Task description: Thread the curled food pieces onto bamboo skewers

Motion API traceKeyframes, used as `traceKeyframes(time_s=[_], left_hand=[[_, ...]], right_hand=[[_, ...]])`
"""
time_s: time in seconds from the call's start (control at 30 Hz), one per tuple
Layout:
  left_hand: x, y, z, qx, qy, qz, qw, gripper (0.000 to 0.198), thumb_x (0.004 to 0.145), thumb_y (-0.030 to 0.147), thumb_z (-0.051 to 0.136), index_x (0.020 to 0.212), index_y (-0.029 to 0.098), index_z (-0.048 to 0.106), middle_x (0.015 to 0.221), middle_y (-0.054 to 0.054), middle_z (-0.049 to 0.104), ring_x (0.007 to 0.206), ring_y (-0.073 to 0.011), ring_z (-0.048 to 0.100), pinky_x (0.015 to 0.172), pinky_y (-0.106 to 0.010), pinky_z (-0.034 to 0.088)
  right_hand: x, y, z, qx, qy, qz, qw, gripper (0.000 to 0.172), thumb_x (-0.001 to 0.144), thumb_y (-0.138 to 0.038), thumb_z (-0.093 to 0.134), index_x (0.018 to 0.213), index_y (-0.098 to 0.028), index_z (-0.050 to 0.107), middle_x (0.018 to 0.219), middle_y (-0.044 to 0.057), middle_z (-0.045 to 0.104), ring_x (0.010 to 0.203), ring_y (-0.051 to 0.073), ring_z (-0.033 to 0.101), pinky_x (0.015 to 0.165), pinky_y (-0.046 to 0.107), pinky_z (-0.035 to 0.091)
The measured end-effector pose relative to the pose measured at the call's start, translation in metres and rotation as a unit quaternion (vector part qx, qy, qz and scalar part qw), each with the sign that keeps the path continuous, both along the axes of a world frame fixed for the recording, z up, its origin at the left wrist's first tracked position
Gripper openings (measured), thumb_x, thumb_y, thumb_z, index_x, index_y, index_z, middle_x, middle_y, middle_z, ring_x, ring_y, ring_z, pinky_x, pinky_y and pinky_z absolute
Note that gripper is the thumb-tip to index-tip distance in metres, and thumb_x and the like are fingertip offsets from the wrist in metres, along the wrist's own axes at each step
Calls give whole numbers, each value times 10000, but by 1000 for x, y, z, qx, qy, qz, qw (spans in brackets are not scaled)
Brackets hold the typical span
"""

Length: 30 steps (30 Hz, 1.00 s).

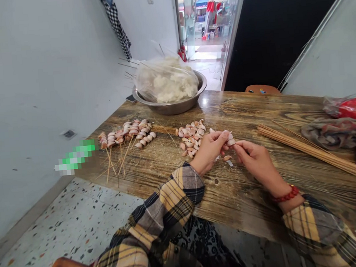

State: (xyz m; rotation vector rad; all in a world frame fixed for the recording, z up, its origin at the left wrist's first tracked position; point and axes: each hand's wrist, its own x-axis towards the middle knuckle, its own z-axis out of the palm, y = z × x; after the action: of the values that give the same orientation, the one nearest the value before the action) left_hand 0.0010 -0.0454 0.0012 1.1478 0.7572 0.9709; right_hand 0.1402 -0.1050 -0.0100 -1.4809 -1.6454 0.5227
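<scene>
Two hands threading sliced pieces over a wooden tabletop (257, 114).

The left hand (209, 149) and right hand (255, 162) meet just beside the loose pile of slices (191, 137), each grip pinched narrow on the same few slices (230, 139), held just above the wood. Finished skewers (125, 136) lie left of the pile, bare sticks (306, 147) right of it, a steel bowl (172, 105) behind.
</scene>
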Motion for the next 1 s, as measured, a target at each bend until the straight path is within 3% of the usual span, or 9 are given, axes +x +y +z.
traceKeyframes(time_s=[0.13,0.27,0.4,0.5,0.63,0.77,1.0], left_hand=[[-15,13,9,5,1,65,998,274,785,397,655,842,129,674,698,-23,605,551,-82,498,477,-215,334],[-37,30,16,7,-28,151,988,270,779,403,667,843,141,673,700,-23,606,550,-72,500,490,-200,338],[-52,42,16,42,-1,214,976,232,773,371,662,821,144,670,675,-10,595,537,-72,483,487,-198,339],[-59,48,11,83,55,224,969,211,769,349,640,809,143,669,664,-5,597,553,-84,491,508,-205,353],[-64,53,3,154,153,203,955,209,782,339,595,786,143,669,703,-15,623,615,-109,514,583,-229,391],[-61,53,0,252,269,131,920,188,798,299,566,788,145,674,767,-35,651,731,-148,557,690,-267,421],[-57,46,1,408,455,-14,791,78,733,225,643,763,162,678,783,-42,645,814,-190,541,779,-323,397]], right_hand=[[5,1,-1,-1,13,-18,1000,317,906,-396,470,887,-165,687,529,-38,510,495,121,470,514,236,342],[9,1,1,10,3,-9,1000,340,914,-399,454,882,-156,690,542,-28,532,498,125,477,516,242,347],[14,-2,6,52,-48,-27,997,314,913,-370,465,877,-164,699,594,-4,594,542,142,529,567,256,376],[18,-3,7,83,-86,-48,992,303,914,-356,471,904,-168,709,691,33,664,626,169,586,617,273,394],[22,-2,5,94,-105,-49,989,308,918,-354,463,896,-176,713,788,57,712,694,190,627,637,281,407],[22,-1,6,93,-109,-49,988,285,915,-329,475,893,-177,716,806,53,727,706,193,645,633,277,406],[19,-1,8,103,-105,-45,988,276,921,-309,481,898,-169,718,819,53,730,704,181,645,647,264,413]])
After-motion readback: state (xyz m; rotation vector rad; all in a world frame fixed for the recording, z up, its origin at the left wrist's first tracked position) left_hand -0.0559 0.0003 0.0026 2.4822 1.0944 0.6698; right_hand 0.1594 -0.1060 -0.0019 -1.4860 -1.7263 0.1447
